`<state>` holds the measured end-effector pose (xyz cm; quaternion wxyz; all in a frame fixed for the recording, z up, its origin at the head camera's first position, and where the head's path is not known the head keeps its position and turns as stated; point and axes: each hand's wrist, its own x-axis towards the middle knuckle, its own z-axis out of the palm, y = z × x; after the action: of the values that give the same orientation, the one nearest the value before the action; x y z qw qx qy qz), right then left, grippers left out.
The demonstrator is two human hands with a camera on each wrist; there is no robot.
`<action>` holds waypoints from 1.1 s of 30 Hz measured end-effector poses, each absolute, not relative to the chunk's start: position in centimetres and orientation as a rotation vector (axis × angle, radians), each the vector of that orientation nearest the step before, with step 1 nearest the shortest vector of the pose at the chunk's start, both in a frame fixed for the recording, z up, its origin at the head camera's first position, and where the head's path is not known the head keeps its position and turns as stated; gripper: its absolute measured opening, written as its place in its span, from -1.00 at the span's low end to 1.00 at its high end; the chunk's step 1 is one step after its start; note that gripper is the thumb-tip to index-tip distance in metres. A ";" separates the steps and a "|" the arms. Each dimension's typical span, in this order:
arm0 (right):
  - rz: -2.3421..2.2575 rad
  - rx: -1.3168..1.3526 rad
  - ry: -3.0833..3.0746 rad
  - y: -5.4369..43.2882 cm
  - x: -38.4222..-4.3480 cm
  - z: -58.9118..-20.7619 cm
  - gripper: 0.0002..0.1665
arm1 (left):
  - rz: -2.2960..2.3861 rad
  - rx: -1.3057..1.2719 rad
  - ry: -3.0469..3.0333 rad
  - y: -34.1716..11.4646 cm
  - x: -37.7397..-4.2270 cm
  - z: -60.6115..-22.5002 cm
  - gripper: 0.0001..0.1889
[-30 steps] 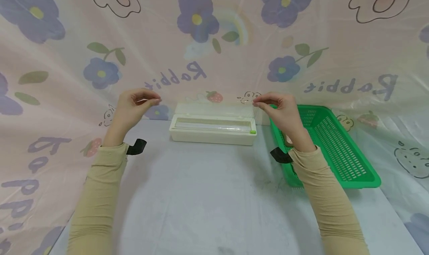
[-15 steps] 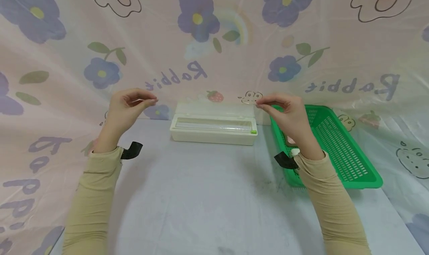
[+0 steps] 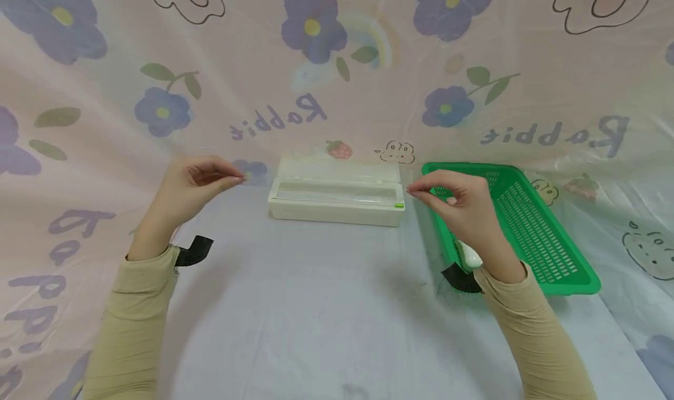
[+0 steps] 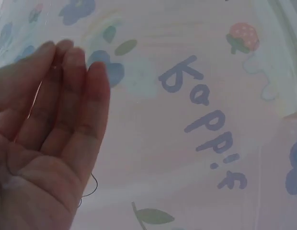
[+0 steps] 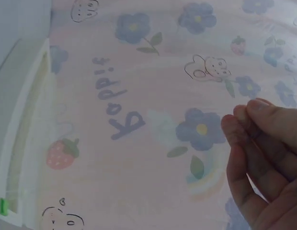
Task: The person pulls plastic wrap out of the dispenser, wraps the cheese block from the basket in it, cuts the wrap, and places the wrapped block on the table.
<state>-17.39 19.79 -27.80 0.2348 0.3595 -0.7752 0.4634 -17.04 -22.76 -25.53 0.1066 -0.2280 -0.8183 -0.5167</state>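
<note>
In the head view, my left hand is raised to the left of a white cling film box, thumb and fingertips pinched together. My right hand pinches the same way to the box's right, in front of the green basket. Between them a sheet of clear cling film barely shows. The box stands with its lid up; a clear roll lies inside and a green slider sits at its right end. Both wrist views show the left fingertips and right fingertips close to the thumbs.
A green plastic basket stands at the right, with a white object inside, partly behind the right wrist. A flowered curtain hangs behind the white table. Black straps stick out at both cuffs.
Both hands have moved down and back toward the body, and slightly farther apart, still pinching. More of the white object in the basket shows. The box and basket stay put.
</note>
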 end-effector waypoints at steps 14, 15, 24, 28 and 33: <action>1.196 1.350 -2.028 20.6 -12.7 -33.3 -0.84 | -1.523 -0.968 -2.635 -25.4 -13.5 -31.2 -0.85; 1.188 1.350 -2.033 20.6 -12.4 -33.7 -0.87 | -1.532 -0.984 -2.628 -25.4 -13.2 -31.7 -0.83; 1.113 1.351 -2.185 20.6 -9.7 -37.2 -0.86 | -1.543 -1.007 -2.621 -25.6 -11.2 -35.8 -0.81; 1.116 1.358 -2.253 20.7 -9.2 -39.4 -0.66 | -1.532 -1.014 -2.624 -25.7 -10.7 -38.0 -0.81; 1.135 1.363 -2.317 20.9 -9.0 -42.3 -0.66 | -1.752 -0.890 -2.731 -25.5 -10.3 -40.9 -0.93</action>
<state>-9.02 20.85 -42.26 0.1113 0.4643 -0.7891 0.3865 -10.31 -25.52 -40.94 -0.1111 -0.2629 -0.8066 -0.5176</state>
